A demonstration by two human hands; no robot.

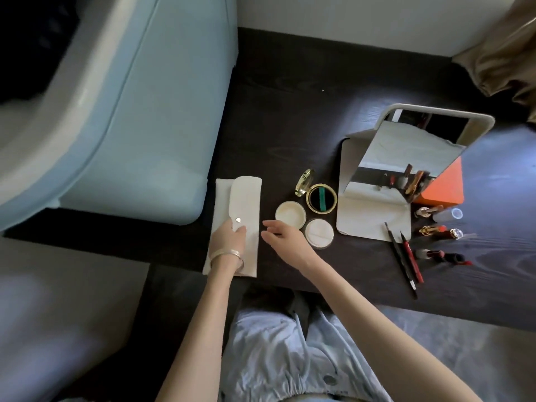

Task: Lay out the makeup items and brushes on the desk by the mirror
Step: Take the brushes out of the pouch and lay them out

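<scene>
On the dark desk (290,117), a tilted mirror (412,158) stands before an orange box (443,187), with 3 lipsticks (435,230) and 2 pencils (406,256) to its right. Left of it sit an open gold jar (322,198), a cream lid (290,213) and a white puff (319,232). The left hand (229,236) rests flat-fingered on the cream snap-flap brush pouch (246,198); the right hand (282,235) hovers relaxed, empty, just beside it.

Dark wooden desk (290,117) beside pale blue sofa (150,117), white wall (348,15).
</scene>
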